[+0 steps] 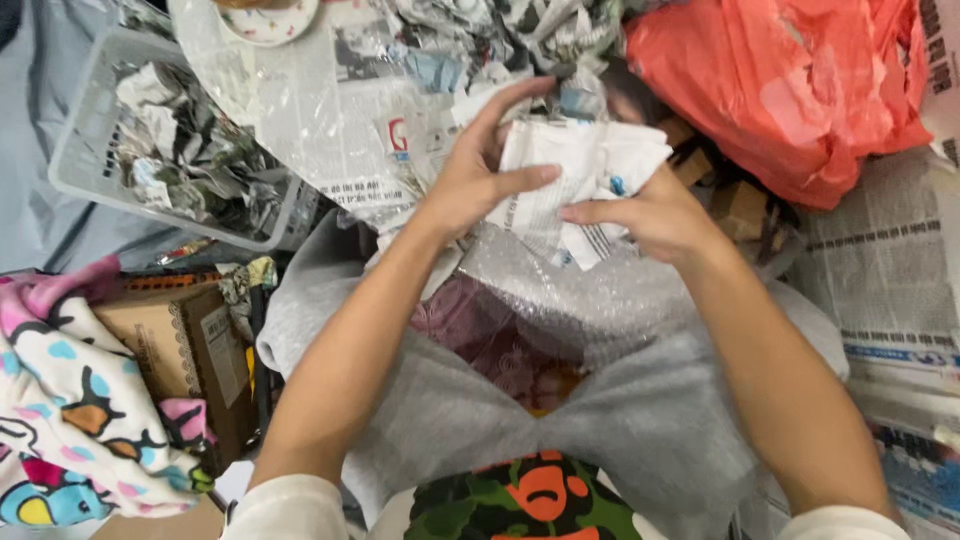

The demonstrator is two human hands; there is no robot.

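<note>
Newspaper sheets cover the floor, carrying an orange plastic bag just above them, with a grey basket of crumpled paper far left of that bag.

— What is held between the hands?
— A bundle wrapped in newspaper is gripped, white with grey print and a small blue mark, creased and folded over.
— How is it placed?
— It is held above a sheet of bubble wrap, its lower edge just touching the clear, crinkled plastic.
</note>
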